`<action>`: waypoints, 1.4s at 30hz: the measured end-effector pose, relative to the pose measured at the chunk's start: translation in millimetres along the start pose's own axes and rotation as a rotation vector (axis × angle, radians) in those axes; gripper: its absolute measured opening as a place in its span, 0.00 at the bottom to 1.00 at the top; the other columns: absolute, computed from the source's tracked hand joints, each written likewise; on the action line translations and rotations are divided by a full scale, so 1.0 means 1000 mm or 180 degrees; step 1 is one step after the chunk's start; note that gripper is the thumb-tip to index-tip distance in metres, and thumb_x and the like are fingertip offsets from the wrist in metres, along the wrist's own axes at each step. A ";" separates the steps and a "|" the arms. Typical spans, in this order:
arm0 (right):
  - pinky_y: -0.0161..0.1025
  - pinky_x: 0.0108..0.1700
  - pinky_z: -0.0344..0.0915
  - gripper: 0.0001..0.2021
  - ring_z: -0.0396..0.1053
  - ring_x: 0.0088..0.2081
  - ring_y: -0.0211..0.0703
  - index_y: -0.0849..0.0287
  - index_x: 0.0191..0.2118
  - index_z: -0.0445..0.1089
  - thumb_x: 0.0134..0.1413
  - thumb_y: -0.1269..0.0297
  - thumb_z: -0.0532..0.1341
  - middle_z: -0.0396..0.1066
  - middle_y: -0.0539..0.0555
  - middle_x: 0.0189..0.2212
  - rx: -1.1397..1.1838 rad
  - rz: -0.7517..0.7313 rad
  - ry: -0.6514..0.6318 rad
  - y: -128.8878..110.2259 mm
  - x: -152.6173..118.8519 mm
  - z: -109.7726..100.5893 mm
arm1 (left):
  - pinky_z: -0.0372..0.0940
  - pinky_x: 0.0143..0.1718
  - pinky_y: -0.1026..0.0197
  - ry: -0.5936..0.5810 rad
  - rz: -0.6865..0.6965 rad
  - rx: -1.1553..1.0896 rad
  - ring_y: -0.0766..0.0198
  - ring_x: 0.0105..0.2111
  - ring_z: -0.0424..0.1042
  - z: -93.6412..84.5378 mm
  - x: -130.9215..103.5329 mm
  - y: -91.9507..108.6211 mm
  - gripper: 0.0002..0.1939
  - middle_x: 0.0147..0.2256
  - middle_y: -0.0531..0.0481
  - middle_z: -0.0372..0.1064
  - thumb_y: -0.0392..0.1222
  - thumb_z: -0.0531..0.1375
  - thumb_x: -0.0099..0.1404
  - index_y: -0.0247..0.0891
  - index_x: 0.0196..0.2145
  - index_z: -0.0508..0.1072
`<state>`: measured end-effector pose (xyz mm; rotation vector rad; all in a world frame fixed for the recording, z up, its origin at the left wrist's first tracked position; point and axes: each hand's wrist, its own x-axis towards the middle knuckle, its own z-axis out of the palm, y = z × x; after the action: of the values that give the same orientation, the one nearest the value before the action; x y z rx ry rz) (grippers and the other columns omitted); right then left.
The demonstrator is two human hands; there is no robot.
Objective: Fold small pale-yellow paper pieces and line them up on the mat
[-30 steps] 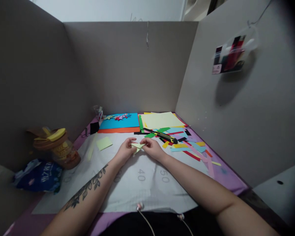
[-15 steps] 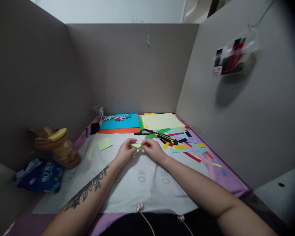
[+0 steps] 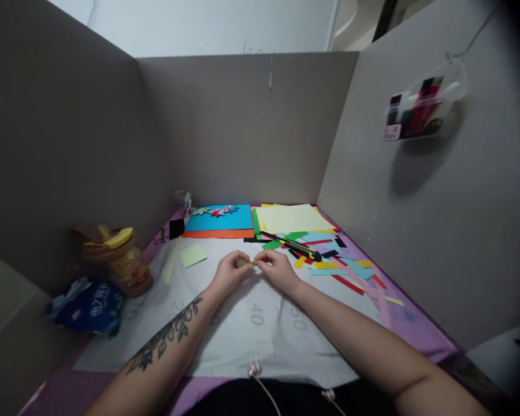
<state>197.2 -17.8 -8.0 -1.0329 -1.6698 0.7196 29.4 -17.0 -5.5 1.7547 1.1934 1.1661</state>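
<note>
Between my fingertips is a small folded piece of pale green paper [image 3: 252, 262], mostly hidden by my hands. My left hand [image 3: 234, 268] pinches its left side. From the right, my right hand [image 3: 276, 267] grips the other end, thumb and fingers together. Both hands are just above the white sheet printed with numbers [image 3: 255, 341]. To the left of them lies a pale green paper square [image 3: 193, 255], beside a narrow pale green strip [image 3: 171, 263]. A black and yellow utility knife [image 3: 299, 248] rests on paper scraps to the right.
Small folded paper stars [image 3: 216, 211] sit on blue paper [image 3: 242, 222] at the back. Pale yellow sheets [image 3: 290, 218] are stacked beside it. Coloured strips [image 3: 342, 281] spread rightward. A brown-lidded cup [image 3: 127, 271] and a blue packet [image 3: 89, 306] stand left. Grey partitions [image 3: 247, 133] enclose the table.
The folded paper has turned between my fingers and shows less of its surface. My hands remain close together on it. The whole view has shifted slightly.
</note>
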 end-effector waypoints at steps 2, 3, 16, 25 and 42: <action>0.36 0.34 0.63 0.03 0.67 0.29 0.39 0.60 0.27 0.70 0.46 0.67 0.60 0.71 0.51 0.25 0.0101 0.0047 0.0039 0.001 0.000 0.001 | 0.51 0.21 0.68 0.0051 -0.0097 0.0034 0.71 0.19 0.55 0.000 0.000 -0.001 0.07 0.20 0.56 0.62 0.41 0.62 0.51 0.35 0.27 0.71; 0.36 0.33 0.63 0.03 0.67 0.29 0.39 0.60 0.26 0.69 0.45 0.67 0.60 0.70 0.51 0.24 0.0166 0.0081 0.0076 0.002 0.001 0.001 | 0.50 0.20 0.68 0.0071 -0.0136 0.0023 0.72 0.19 0.55 0.000 0.000 -0.001 0.07 0.19 0.57 0.60 0.42 0.62 0.51 0.35 0.26 0.71; 0.35 0.32 0.61 0.04 0.64 0.28 0.38 0.59 0.29 0.66 0.43 0.68 0.60 0.66 0.49 0.25 0.0508 0.0107 0.0290 0.006 0.003 0.004 | 0.51 0.21 0.69 0.0069 -0.0101 -0.0056 0.72 0.20 0.55 0.002 0.000 0.004 0.06 0.20 0.58 0.59 0.39 0.61 0.51 0.36 0.27 0.68; 0.36 0.34 0.62 0.03 0.64 0.29 0.38 0.59 0.29 0.66 0.43 0.70 0.58 0.66 0.49 0.26 0.0429 0.0028 0.0269 0.001 0.001 0.003 | 0.59 0.27 0.65 0.0236 -0.0059 -0.0287 0.69 0.25 0.65 0.004 0.002 0.009 0.13 0.30 0.52 0.68 0.43 0.63 0.51 0.38 0.34 0.68; 0.36 0.36 0.62 0.03 0.64 0.30 0.38 0.57 0.29 0.62 0.44 0.69 0.57 0.65 0.47 0.25 0.0117 -0.0195 0.0226 -0.006 0.002 0.007 | 0.65 0.32 0.62 0.0004 -0.0027 -0.0222 0.62 0.30 0.71 -0.001 0.003 0.009 0.11 0.28 0.50 0.71 0.43 0.62 0.51 0.36 0.32 0.69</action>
<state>189.1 -18.3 -4.6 -0.9667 -1.6144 0.6640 32.3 -17.0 4.0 1.6959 1.1462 1.1901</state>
